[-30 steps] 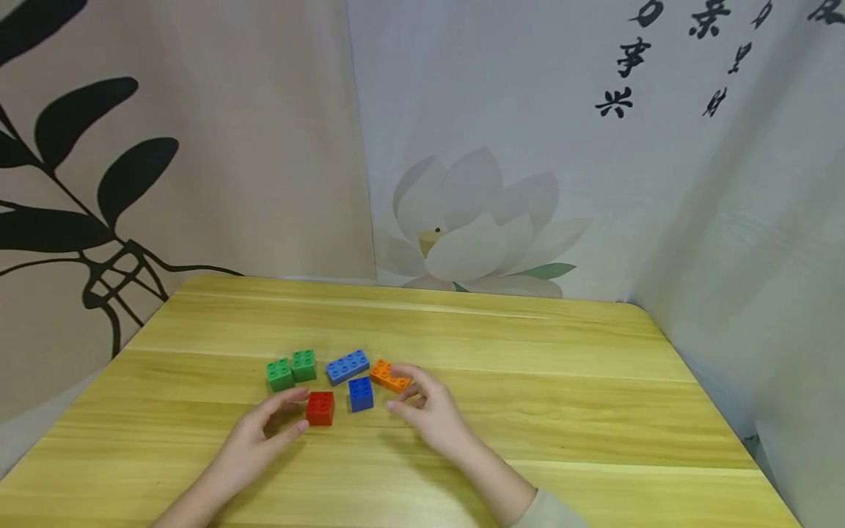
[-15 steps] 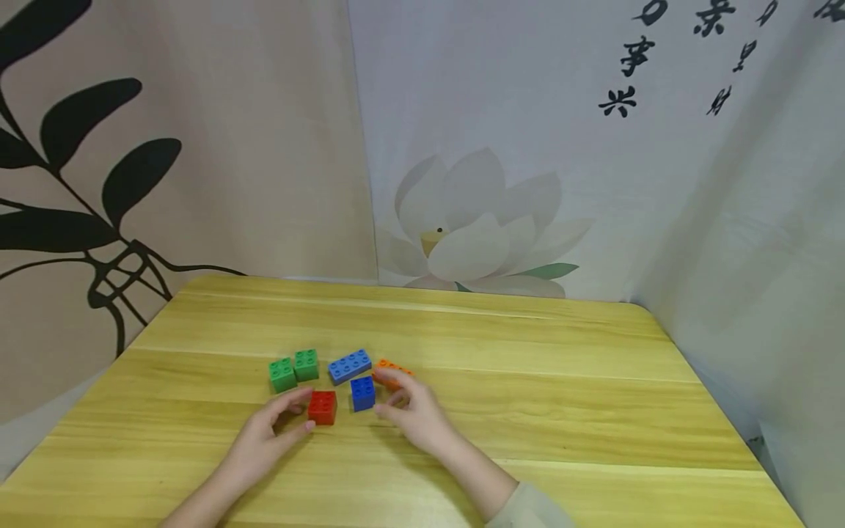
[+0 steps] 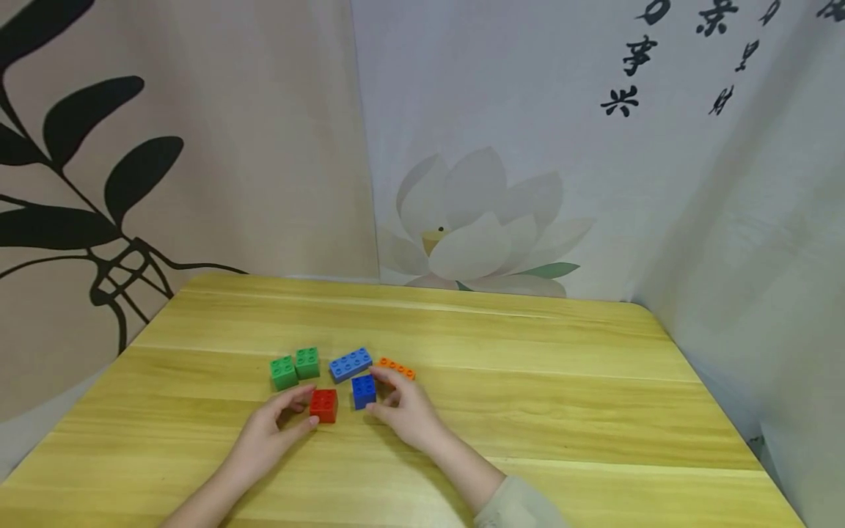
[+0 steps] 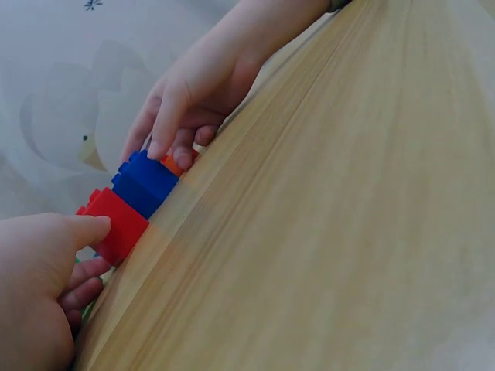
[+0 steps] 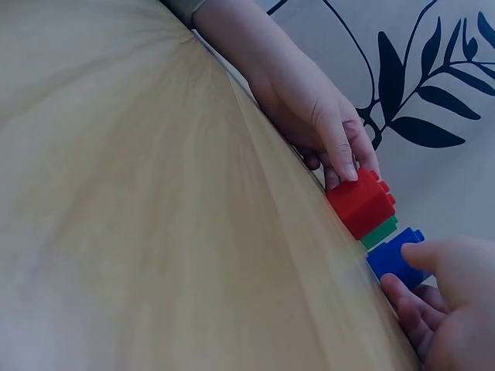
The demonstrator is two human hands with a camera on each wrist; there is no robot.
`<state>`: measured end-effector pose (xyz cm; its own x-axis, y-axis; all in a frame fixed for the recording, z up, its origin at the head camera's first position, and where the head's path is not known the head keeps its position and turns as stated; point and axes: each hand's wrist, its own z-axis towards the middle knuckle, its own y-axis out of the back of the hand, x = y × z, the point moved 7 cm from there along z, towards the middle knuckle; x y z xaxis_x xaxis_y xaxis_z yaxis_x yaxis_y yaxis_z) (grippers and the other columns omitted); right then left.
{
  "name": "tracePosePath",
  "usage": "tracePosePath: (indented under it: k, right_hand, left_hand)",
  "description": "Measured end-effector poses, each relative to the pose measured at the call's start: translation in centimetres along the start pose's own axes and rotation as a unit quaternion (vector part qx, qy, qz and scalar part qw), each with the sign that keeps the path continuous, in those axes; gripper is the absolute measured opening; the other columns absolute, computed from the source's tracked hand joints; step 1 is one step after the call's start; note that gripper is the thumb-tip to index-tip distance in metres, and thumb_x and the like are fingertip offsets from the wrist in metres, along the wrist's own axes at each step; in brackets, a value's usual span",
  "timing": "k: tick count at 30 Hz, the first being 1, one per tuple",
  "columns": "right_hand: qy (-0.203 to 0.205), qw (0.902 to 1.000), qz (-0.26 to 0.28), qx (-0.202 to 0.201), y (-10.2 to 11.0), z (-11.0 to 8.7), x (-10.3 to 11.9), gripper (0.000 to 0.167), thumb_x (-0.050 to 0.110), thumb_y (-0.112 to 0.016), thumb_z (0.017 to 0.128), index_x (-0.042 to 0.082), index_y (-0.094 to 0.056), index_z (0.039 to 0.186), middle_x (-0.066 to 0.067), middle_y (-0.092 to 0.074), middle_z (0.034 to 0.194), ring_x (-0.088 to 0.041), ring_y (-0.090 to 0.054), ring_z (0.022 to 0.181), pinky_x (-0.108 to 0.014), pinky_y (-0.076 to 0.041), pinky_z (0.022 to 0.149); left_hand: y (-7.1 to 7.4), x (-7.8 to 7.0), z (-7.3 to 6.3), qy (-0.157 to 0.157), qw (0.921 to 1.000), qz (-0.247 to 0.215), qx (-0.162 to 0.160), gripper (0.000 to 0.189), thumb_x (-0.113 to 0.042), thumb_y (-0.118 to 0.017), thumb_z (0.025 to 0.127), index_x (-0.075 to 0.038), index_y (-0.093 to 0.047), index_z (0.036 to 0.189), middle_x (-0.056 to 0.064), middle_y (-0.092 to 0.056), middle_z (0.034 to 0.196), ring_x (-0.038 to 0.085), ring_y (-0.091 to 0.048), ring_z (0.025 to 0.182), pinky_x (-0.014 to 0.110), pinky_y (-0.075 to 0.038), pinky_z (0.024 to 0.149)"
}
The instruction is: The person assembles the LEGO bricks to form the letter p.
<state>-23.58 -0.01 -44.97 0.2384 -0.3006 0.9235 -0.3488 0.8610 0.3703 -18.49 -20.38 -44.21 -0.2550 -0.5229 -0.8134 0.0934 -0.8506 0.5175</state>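
The left hand (image 3: pixel 264 436) holds a red building brick (image 3: pixel 324 406) by its left side, thumb at the near corner and index finger at the far one. In the left wrist view its thumb lies against the red brick (image 4: pixel 117 224). A small dark blue brick (image 3: pixel 364 392) stands just right of the red one. The right hand (image 3: pixel 411 418) pinches this blue brick from the right, thumb in front and index finger behind. The right wrist view shows its thumb on the blue brick (image 5: pixel 396 259). Both bricks sit on the wooden table (image 3: pixel 594 411).
Two green bricks (image 3: pixel 284 373) stand side by side behind the red one. A longer blue brick (image 3: pixel 350 364) lies behind the small blue one. An orange brick (image 3: pixel 398 367) is partly hidden by the right hand. A printed curtain (image 3: pixel 488 147) hangs beyond the table.
The right hand has moved left from beside the orange brick to the small blue brick and now touches it. The left hand has stayed at the red brick. The view has shifted slightly.
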Motion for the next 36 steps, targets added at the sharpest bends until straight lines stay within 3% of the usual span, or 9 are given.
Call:
tracePosePath:
  k: [11,21,36]
  right_hand:
    - [-0.004,0.9999,-0.013,-0.009,-0.1,0.3,0.0,0.048,0.008,-0.071,0.086,0.013,-0.057,0.132,-0.004,-0.058,0.126,-0.008,-0.052,0.072,-0.024,-0.047,0.062]
    - [0.006,0.9998,-0.008,-0.017,0.1,0.1,-0.1,0.042,0.007,-0.072,0.085,0.011,-0.061,0.126,0.000,-0.062,0.111,-0.008,-0.051,0.067,-0.023,-0.046,0.059]
    - [-0.012,0.9976,0.066,-0.018,1.4,-1.5,0.3,0.045,0.002,-0.070,0.085,0.012,-0.060,0.128,-0.009,-0.059,0.126,-0.012,-0.056,0.063,-0.023,-0.049,0.053]
  left_hand:
    - [0.0,-0.2,0.1,-0.019,0.9998,0.001,-0.009,0.044,-0.004,-0.075,0.081,0.001,-0.061,0.123,0.004,-0.066,0.105,0.016,-0.057,0.091,0.027,-0.047,0.080]
    - [0.0,-0.1,0.2,-0.019,0.9998,-0.005,-0.006,0.042,-0.004,-0.076,0.080,0.000,-0.063,0.119,0.002,-0.066,0.102,0.018,-0.058,0.090,0.027,-0.048,0.078]
    - [0.3,-0.6,0.1,0.006,0.9997,-0.022,-0.010,0.040,-0.007,-0.077,0.080,-0.006,-0.064,0.117,0.000,-0.066,0.098,0.018,-0.058,0.085,0.027,-0.048,0.069]
